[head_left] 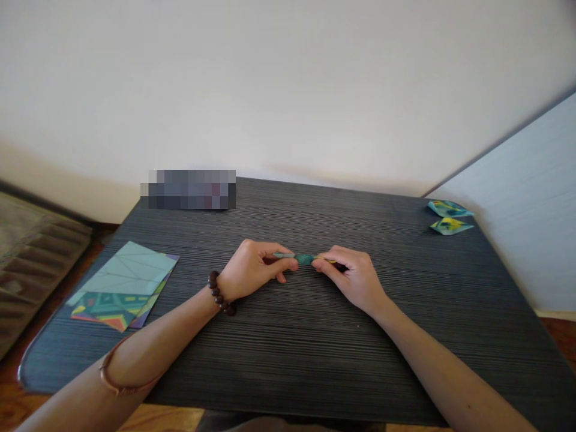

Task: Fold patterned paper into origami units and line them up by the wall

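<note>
Between my two hands, above the middle of the dark table, is a small folded piece of patterned paper [305, 260] in green, teal and yellow. My left hand [256, 264] pinches its left end between thumb and fingers. At the right end, my right hand [348, 270] grips it the same way. Both sets of fingertips cover much of the paper, so its full shape is hidden. A beaded bracelet [216, 291] circles my left wrist, and a thin band [108, 375] sits further up that forearm.
Patterned paper sheets [126, 270] lie at the table's left. Two folded paper pieces [450, 209] sit at the far right corner. A blurred-out object [189, 191] is at the back left. The dark table [288, 354] meets a pale wall [288, 90] behind.
</note>
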Available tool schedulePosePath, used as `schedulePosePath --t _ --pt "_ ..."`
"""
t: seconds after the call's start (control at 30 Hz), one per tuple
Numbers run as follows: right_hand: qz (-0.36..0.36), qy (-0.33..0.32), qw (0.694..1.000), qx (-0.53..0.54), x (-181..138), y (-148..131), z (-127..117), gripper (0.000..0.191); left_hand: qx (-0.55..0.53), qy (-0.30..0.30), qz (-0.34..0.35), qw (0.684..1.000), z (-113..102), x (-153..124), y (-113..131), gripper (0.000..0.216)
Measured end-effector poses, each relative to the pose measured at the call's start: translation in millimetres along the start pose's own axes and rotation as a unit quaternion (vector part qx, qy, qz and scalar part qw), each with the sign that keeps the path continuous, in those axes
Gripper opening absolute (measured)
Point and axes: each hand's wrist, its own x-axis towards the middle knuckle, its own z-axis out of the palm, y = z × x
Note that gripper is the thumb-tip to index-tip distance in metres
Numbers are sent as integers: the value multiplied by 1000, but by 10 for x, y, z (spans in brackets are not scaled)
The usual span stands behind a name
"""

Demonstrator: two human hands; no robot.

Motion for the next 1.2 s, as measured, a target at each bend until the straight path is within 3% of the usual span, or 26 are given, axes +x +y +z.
schedulePosePath --t 0.27,0.53,0.73,1.03,1.2 --pt "7 38 999 -2 -20 19 20 16 104 58 109 987 -29 -12 -44 29" --pt "-73 11 997 -31 -23 -25 53 13 148 42 158 975 33 -27 -50 19" --pt "-110 20 992 -53 -20 -22 78 14 162 78 134 974 59 -49 -10 13" --pt "-51 26 996 -75 -11 28 8 12 137 105 151 973 -55 -13 -41 24" --pt "-83 42 994 -64 -9 35 4 11 148 72 129 978 -85 12 -40 24"
